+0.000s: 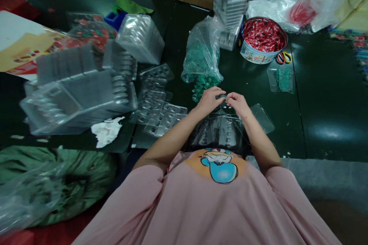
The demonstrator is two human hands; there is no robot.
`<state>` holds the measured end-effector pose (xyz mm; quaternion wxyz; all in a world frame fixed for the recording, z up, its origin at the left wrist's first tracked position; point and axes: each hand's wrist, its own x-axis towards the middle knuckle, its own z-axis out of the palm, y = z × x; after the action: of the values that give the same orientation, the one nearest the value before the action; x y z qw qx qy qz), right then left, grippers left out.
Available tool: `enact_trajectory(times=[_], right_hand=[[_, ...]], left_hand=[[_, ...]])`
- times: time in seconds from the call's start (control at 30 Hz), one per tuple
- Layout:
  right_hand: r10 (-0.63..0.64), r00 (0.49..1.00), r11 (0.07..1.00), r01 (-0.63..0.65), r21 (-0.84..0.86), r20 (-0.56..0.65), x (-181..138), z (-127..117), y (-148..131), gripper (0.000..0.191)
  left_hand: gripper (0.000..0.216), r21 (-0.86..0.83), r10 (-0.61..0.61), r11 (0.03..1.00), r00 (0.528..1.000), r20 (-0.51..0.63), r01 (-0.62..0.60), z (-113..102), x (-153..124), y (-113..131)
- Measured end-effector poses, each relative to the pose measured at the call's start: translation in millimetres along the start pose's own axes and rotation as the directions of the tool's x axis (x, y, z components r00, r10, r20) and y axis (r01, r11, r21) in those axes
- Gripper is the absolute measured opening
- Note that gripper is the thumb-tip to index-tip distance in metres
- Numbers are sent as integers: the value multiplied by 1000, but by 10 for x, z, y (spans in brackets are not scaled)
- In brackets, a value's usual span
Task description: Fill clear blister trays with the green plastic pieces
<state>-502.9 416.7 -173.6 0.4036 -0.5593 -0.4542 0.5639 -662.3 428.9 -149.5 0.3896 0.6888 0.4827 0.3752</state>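
Note:
My left hand and my right hand meet above the table's front part, fingertips pinched close together. Between them a sliver of a small green piece shows; the fingers mostly hide it. Just beyond my left hand, a heap of translucent green pieces spills from the mouth of a clear plastic bag. Below my wrists, clear molded plastic trays lie at the table's edge. To the left of my left forearm, several more clear trays overlap one another.
Large stacks of clear trays stand at left, near a crumpled white tissue. Farther back are another tray stack and a round tin of red wrapped pieces. Scissors lie beside it, near a tray with green pieces.

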Motion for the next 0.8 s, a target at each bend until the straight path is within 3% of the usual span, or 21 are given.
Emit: enact_trajectory(times=[0.23,0.43,0.8], right_hand=[[-82,996,995,81,-63,-19,19,-140,46,16],[-120,988,988,110,-106,-100,2,-309,20,17],[-135,988,985,126,-119,-69,31,-334,113,16]], left_hand=[[29,93,6,996,998,66,-12,2,-13,-127],[33,185,13,981,971,238,-59,63,-68,-328],[18,281,34,950,940,341,-136,72,-69,-486]])
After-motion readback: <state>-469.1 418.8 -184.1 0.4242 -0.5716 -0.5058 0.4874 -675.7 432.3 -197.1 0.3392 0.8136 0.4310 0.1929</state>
